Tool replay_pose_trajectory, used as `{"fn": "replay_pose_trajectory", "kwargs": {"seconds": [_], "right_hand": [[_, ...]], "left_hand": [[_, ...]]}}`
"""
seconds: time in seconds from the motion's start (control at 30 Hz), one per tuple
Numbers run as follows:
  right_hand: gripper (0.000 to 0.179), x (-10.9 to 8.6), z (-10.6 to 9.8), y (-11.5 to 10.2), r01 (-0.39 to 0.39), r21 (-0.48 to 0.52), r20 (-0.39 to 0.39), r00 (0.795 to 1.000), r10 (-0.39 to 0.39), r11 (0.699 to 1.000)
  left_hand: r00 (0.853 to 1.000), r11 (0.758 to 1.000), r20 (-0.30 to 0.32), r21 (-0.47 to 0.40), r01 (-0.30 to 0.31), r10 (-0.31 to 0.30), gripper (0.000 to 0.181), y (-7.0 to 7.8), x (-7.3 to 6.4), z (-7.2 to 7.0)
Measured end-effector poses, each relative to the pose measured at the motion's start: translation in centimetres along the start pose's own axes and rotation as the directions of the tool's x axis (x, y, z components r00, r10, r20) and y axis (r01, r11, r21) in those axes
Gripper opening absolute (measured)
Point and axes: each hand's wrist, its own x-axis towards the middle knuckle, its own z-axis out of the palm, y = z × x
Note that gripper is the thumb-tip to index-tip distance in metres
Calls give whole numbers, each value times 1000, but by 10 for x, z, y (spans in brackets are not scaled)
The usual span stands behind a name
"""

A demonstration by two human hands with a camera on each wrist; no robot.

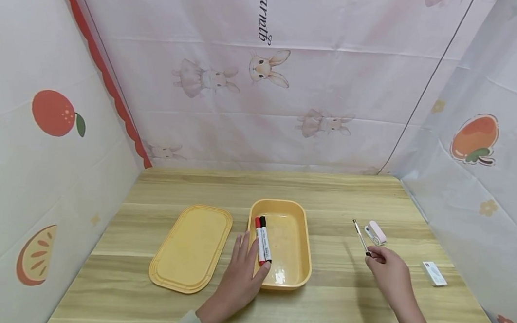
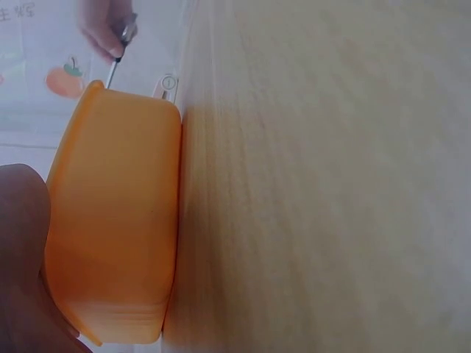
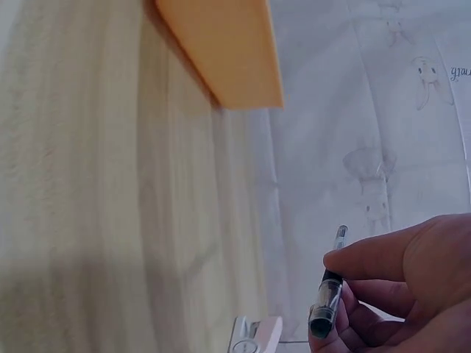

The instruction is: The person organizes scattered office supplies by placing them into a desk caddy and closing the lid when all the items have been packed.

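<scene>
Between the thumb and fingers of my right hand is a slim pen, held above the table and tilted. The right wrist view shows the pen's clear barrel with a dark end. My left hand rests on the near left rim of a yellow plastic box, its fingers extended along that side. Inside the box, against its left wall, lie a red-capped marker and a black-capped marker side by side. In the left wrist view the box's outer wall stands beside the left hand.
Left of the box lies a flat yellow lid. A small pink-and-white object sits just beyond the right hand, and a little white block lies farther right. Printed cloth walls border the wooden table.
</scene>
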Motion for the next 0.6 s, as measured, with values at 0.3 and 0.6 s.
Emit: {"fn": "replay_pose_trajectory", "kwargs": {"seconds": [0.3,0.6], "right_hand": [[31,6,3,-30,23,69,6,1000,-23,997],[31,15,13,-59,50,146,-3,999,-50,988]], "left_hand": [[1000,1000,8,10,4,-4,72,2,-1,0],[1000,1000,5,17,8,-8,72,1,0,1]]}}
